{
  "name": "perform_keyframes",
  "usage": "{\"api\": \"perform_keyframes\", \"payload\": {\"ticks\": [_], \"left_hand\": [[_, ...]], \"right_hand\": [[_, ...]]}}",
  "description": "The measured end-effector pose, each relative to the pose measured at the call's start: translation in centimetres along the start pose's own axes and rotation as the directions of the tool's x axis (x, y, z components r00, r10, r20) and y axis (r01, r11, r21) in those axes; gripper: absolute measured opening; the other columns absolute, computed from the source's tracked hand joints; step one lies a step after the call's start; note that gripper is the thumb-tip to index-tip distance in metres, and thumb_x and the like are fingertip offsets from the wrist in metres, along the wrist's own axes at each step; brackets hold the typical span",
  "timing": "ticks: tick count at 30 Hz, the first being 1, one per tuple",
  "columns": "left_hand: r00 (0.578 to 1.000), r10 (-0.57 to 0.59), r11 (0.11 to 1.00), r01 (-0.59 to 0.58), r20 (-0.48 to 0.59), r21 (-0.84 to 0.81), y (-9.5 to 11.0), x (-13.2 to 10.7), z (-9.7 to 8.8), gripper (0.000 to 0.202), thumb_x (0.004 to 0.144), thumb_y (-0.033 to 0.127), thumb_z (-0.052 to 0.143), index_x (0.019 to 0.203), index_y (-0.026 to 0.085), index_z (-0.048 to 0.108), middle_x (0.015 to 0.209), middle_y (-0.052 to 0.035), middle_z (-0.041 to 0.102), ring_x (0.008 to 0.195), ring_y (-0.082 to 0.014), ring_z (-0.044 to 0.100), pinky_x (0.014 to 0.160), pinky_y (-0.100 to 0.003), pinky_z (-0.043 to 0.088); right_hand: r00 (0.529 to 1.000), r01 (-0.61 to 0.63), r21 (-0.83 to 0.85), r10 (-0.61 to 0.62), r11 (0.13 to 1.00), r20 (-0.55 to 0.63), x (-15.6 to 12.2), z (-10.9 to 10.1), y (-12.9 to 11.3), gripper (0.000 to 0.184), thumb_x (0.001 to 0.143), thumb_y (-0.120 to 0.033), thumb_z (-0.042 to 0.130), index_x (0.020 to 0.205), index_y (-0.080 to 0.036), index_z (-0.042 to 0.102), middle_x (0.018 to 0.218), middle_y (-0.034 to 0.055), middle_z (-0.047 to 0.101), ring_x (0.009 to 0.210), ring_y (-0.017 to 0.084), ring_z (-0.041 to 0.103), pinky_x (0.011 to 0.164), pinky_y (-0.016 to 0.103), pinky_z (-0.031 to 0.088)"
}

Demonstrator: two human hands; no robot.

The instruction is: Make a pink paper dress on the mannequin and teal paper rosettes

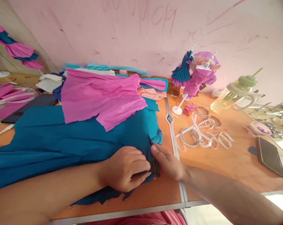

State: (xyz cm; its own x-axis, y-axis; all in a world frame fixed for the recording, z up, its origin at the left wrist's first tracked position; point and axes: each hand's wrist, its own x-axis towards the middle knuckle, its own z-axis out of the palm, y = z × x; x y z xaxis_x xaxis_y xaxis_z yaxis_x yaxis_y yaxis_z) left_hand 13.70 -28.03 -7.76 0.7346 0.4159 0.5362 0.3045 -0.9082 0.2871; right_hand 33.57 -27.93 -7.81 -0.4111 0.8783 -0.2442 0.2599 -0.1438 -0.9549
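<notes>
Here the teal sheet is creased, left hand curled, right gripping a blade.

High on the pink painted wall ran faint, reddish handwriting, all rounded loops and upright strokes, and no, those smeared letters would not settle into a word! Off to its right slashed a long, red, tick-like mark. Nowhere could any label, brand or number be read.
</notes>
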Motion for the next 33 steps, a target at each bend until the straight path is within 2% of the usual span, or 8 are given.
{"api": "perform_keyframes", "payload": {"ticks": [4, 11, 19, 26, 33], "left_hand": [[0.999, 0.043, 0.999, -0.043, 0.000, -0.009, 0.3, -0.1, 0.1, 0.012, 0.088, 0.020, 0.054, 0.077, 0.019, 0.058, 0.060, 0.0001, 0.056, 0.056, -0.0159, 0.049, 0.057, -0.033, 0.033], [0.996, 0.087, 0.996, -0.087, 0.033, 0.007, 0.7, 0.0, 0.0, 0.013, 0.088, 0.018, 0.052, 0.076, 0.019, 0.056, 0.060, 0.0003, 0.058, 0.054, -0.0159, 0.049, 0.056, -0.033, 0.031], [0.977, 0.190, 0.982, -0.191, 0.094, -0.007, 1.0, -0.1, -0.1, 0.016, 0.088, 0.020, 0.051, 0.073, 0.019, 0.052, 0.056, 0.0016, 0.051, 0.051, -0.0152, 0.043, 0.052, -0.034, 0.029], [0.973, 0.202, 0.979, -0.203, 0.112, -0.004, 1.2, -0.1, 0.0, 0.013, 0.087, 0.019, 0.052, 0.074, 0.020, 0.053, 0.057, 0.0018, 0.052, 0.051, -0.0152, 0.044, 0.052, -0.034, 0.031], [0.961, 0.253, 0.967, -0.253, 0.108, -0.012, 1.6, 0.0, 0.1, 0.016, 0.086, 0.019, 0.051, 0.070, 0.019, 0.050, 0.055, 0.0015, 0.048, 0.048, -0.0145, 0.041, 0.048, -0.034, 0.025]], "right_hand": [[0.999, -0.031, -0.060, 0.033, 0.998, 0.031, -0.1, -0.2, -0.5, 0.049, 0.093, -0.066, 0.035, 0.088, -0.021, 0.052, 0.087, 0.0001, 0.052, 0.091, 0.017, 0.051, 0.095, 0.034, 0.041], [0.999, -0.037, -0.058, 0.039, 0.998, 0.027, -0.1, -0.2, -0.7, 0.047, 0.092, -0.067, 0.035, 0.080, -0.023, 0.044, 0.077, -0.0006, 0.048, 0.080, 0.018, 0.051, 0.083, 0.034, 0.046], [0.999, -0.047, -0.102, 0.049, 0.994, 0.015, -0.2, -0.3, -1.1, 0.051, 0.093, -0.067, 0.033, 0.091, -0.021, 0.055, 0.095, 0.0023, 0.058, 0.096, 0.019, 0.054, 0.095, 0.035, 0.042], [0.999, -0.031, -0.077, 0.032, 0.997, 0.011, 0.0, -0.2, -0.5, 0.049, 0.093, -0.067, 0.035, 0.084, -0.021, 0.050, 0.081, -0.0009, 0.050, 0.080, 0.015, 0.049, 0.080, 0.030, 0.046], [0.999, -0.048, -0.146, 0.045, 0.988, -0.028, -0.3, -0.3, -0.9, 0.052, 0.094, -0.065, 0.034, 0.092, -0.020, 0.059, 0.093, 0.0026, 0.059, 0.095, 0.020, 0.054, 0.090, 0.034, 0.046]]}}
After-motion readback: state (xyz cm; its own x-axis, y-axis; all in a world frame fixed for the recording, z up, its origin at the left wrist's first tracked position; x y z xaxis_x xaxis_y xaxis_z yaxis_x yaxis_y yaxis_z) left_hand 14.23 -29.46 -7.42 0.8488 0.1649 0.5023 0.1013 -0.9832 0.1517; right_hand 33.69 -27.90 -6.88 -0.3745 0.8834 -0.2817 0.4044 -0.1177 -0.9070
